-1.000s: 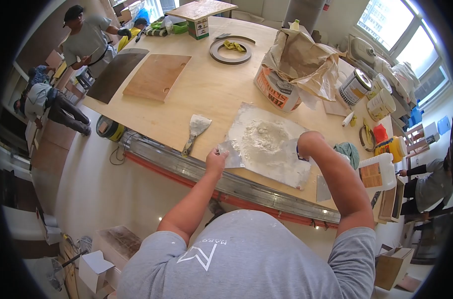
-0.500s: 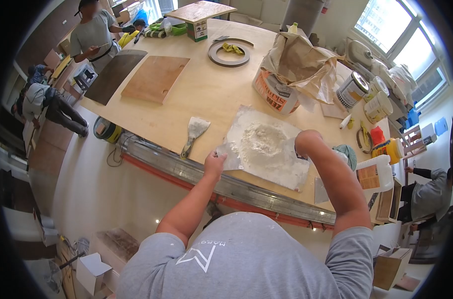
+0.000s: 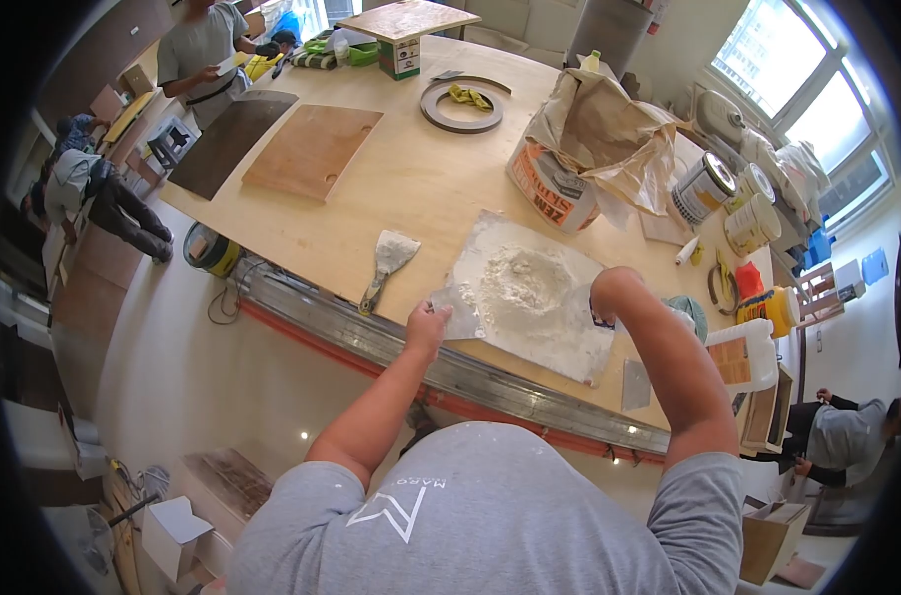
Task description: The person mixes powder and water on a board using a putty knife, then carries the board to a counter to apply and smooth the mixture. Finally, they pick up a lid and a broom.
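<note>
My left hand (image 3: 428,325) is closed on the edge of a flat scraper (image 3: 458,314), thumb on top, and its pale blade lies at the left edge of a powdery board (image 3: 591,365). My right hand (image 3: 615,290) is bent over at the wrist and clamped on a second scraper (image 3: 580,297); a bit of dark handle shows beneath it, though most of my fingers are hidden from me. Between the two blades sits a heap of white powder (image 3: 522,282), spread over the board with a hollow in its middle and lumps around the rim. The board rests on the worktop (image 3: 426,188) by its near edge. Just left of it lies a putty knife (image 3: 389,264), its blade caked white and pointing away from me. Beyond the board stands an open paper bag (image 3: 609,129) with orange printing on its side. Farther off I see a coil of banding (image 3: 462,125) with something yellow lying in it, and to the left a wooden panel (image 3: 314,151) beside a dark sheet (image 3: 230,144). On my right, a small metal plate (image 3: 636,385) lies near the board, with a green cloth (image 3: 689,311), a white jug (image 3: 746,357) and a yellow tub (image 3: 773,310) past it. Across at the far left stands a co-worker (image 3: 199,55) in a grey shirt
</note>
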`<state>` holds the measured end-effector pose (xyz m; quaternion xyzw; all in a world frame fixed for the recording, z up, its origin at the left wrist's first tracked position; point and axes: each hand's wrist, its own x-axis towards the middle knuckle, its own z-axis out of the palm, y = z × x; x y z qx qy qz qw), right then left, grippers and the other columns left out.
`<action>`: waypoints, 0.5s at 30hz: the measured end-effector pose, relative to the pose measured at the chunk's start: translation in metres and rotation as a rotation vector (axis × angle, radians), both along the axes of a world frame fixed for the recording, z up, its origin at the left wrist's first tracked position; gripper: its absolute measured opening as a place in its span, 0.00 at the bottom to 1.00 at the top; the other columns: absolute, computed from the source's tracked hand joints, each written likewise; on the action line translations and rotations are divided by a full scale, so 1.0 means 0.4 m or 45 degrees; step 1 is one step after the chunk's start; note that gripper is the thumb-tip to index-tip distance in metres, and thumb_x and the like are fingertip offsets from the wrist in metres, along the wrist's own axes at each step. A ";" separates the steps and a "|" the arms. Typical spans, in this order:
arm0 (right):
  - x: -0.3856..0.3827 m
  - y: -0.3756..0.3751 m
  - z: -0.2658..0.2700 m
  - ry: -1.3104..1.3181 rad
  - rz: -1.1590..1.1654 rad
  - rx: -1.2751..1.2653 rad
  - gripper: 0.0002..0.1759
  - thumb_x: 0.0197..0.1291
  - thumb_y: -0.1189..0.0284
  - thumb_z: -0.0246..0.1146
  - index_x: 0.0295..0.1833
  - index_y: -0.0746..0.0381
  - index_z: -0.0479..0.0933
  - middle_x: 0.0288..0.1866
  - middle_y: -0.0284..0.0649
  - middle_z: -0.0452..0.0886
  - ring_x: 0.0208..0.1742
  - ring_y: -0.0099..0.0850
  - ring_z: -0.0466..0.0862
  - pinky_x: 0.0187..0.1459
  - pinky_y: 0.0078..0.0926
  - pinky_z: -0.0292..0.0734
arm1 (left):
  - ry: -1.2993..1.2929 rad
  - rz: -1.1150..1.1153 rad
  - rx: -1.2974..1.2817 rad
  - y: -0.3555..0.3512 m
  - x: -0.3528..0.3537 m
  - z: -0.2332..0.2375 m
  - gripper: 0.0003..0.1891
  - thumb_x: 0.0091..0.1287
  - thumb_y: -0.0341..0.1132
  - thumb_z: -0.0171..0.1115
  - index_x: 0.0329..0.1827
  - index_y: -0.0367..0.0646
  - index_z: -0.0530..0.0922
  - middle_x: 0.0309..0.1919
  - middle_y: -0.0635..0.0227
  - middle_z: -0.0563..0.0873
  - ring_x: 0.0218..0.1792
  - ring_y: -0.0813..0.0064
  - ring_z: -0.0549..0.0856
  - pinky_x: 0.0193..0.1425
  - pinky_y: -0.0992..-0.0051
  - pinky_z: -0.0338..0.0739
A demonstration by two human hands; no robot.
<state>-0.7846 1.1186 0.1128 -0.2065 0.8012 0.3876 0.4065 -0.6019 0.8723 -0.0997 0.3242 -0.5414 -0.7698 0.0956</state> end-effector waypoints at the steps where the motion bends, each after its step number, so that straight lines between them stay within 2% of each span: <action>1: 0.004 -0.006 0.008 0.009 -0.013 -0.022 0.15 0.53 0.66 0.70 0.48 0.54 0.88 0.46 0.40 0.88 0.47 0.40 0.88 0.49 0.40 0.83 | 0.000 -0.003 -0.024 0.001 0.000 0.004 0.10 0.66 0.30 0.65 0.48 0.36 0.79 0.35 0.67 0.85 0.32 0.80 0.80 0.36 0.77 0.74; 3: 0.014 -0.024 0.025 0.028 -0.043 -0.068 0.20 0.47 0.68 0.74 0.49 0.56 0.87 0.50 0.42 0.87 0.50 0.41 0.86 0.50 0.40 0.81 | 0.002 -0.013 -0.074 0.005 -0.001 0.019 0.10 0.66 0.29 0.65 0.48 0.36 0.78 0.36 0.66 0.85 0.33 0.79 0.81 0.38 0.76 0.75; 6: -0.002 -0.038 0.015 0.011 -0.054 -0.050 0.20 0.46 0.68 0.75 0.49 0.57 0.87 0.50 0.43 0.87 0.50 0.42 0.86 0.50 0.40 0.81 | -0.037 -0.031 -0.028 0.007 0.005 0.045 0.10 0.67 0.28 0.64 0.49 0.35 0.78 0.39 0.64 0.85 0.38 0.77 0.83 0.45 0.76 0.78; 9: -0.009 -0.040 0.038 0.077 -0.007 -0.115 0.14 0.52 0.69 0.71 0.46 0.55 0.88 0.47 0.41 0.88 0.47 0.41 0.88 0.49 0.41 0.83 | -0.008 -0.023 0.008 0.003 0.003 0.031 0.10 0.67 0.28 0.64 0.49 0.35 0.78 0.39 0.65 0.85 0.37 0.77 0.83 0.44 0.76 0.77; 15: -0.054 -0.011 0.046 0.109 -0.077 -0.043 0.16 0.50 0.70 0.73 0.48 0.55 0.87 0.49 0.42 0.88 0.50 0.42 0.87 0.51 0.42 0.82 | -0.004 -0.038 0.034 -0.004 0.001 0.001 0.11 0.67 0.28 0.64 0.50 0.35 0.78 0.40 0.64 0.86 0.38 0.77 0.84 0.44 0.76 0.78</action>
